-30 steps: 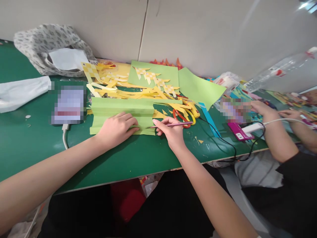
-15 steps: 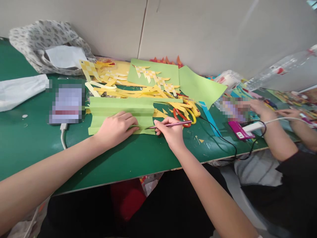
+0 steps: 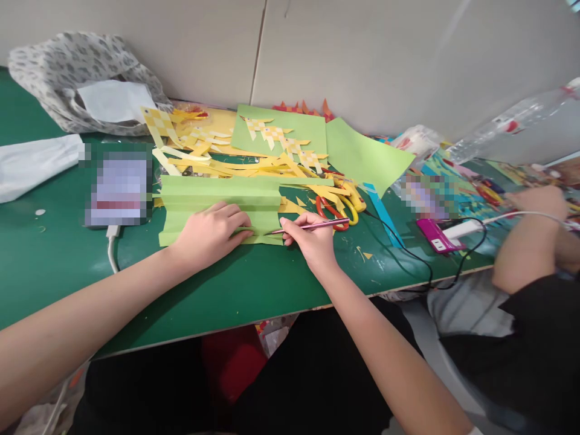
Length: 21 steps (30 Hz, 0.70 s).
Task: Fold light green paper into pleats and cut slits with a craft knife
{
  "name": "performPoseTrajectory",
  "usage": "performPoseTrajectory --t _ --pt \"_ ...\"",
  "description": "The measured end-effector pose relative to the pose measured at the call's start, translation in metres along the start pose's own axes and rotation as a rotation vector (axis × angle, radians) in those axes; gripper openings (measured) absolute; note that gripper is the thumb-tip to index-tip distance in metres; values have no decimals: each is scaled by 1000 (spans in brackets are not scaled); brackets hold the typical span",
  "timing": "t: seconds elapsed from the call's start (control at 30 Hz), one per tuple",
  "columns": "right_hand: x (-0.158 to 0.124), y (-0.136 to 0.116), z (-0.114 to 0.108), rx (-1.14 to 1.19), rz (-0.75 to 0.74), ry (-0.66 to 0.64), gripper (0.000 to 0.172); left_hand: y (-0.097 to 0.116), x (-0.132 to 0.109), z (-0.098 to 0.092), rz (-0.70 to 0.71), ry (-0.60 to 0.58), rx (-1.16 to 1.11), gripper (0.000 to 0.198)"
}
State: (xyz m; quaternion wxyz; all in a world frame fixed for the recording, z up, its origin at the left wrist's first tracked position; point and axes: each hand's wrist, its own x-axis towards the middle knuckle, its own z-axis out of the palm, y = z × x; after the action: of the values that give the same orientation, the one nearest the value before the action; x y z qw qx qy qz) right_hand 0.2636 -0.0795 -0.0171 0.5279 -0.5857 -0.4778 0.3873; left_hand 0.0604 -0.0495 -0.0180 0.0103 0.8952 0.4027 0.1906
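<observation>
A creased sheet of light green paper [image 3: 199,202] lies on the green table in front of me, with fold lines running across its width. My left hand [image 3: 216,231] rests on it, fingers curled, thumb and fingertips pinching a raised fold near the close edge. In my right hand [image 3: 312,235], held like a pencil, is a slim pink pen-shaped tool [image 3: 324,224]. Its thin tip touches the paper beside that fold, right of my left fingertips. Whether the tip is a nib or a blade I cannot make out.
Behind the paper lie yellow paper strips [image 3: 254,168], woven paper fish [image 3: 267,130], red-handled scissors [image 3: 327,211] and a yellow tool [image 3: 356,198]. A phone [image 3: 120,187] charges at left. To the right are a blue strip [image 3: 385,217], a magenta power adapter [image 3: 437,235] and a co-worker's arm [image 3: 525,241].
My hands, the paper and the pen-shaped tool keep almost the same positions. The view has shifted slightly. At right, the co-worker's near hand has moved away from the blurred device, farther right.
</observation>
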Motion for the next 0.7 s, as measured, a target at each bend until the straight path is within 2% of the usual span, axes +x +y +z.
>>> performPoseTrajectory --t 0.7 --pt "1 5 -1 -8 -27 3 26 1 1 -1 -58 -34 -31 18"
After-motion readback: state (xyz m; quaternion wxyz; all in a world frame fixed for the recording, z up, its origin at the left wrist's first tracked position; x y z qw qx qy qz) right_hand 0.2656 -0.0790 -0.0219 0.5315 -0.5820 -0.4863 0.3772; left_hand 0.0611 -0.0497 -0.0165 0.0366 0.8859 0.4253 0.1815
